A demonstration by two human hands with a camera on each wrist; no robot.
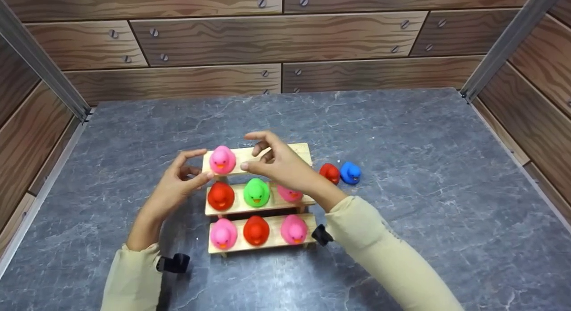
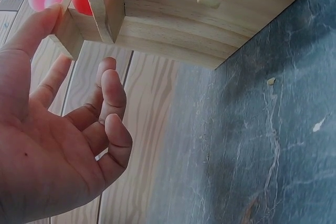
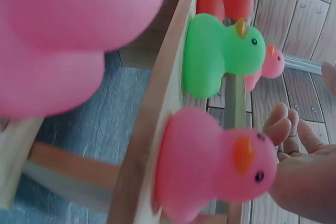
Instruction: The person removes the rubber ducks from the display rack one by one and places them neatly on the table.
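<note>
A three-step wooden stand (image 1: 250, 245) holds small rubber ducks. My left hand (image 1: 171, 186) holds the left end of its top step, thumb at the front corner and index finger at the back one; the other fingers curl loosely in the left wrist view. Beside those fingertips sits a pink duck (image 1: 222, 160). Over the middle of the top step hovers my right hand (image 1: 281, 161), thumb and index finger spread apart with nothing between them. The middle step bears a red duck (image 1: 221, 196), a green duck (image 1: 256, 192) and a pink duck (image 3: 210, 166) partly hidden by my right hand.
On the bottom step sit a pink duck (image 1: 223, 234), a red duck (image 1: 256, 230) and another pink duck (image 1: 294, 229). Right of the stand, a red duck (image 1: 329, 173) and a blue duck (image 1: 350, 173) lie on the grey marbled table (image 1: 424, 168). Wood-patterned walls (image 1: 276, 39) enclose it.
</note>
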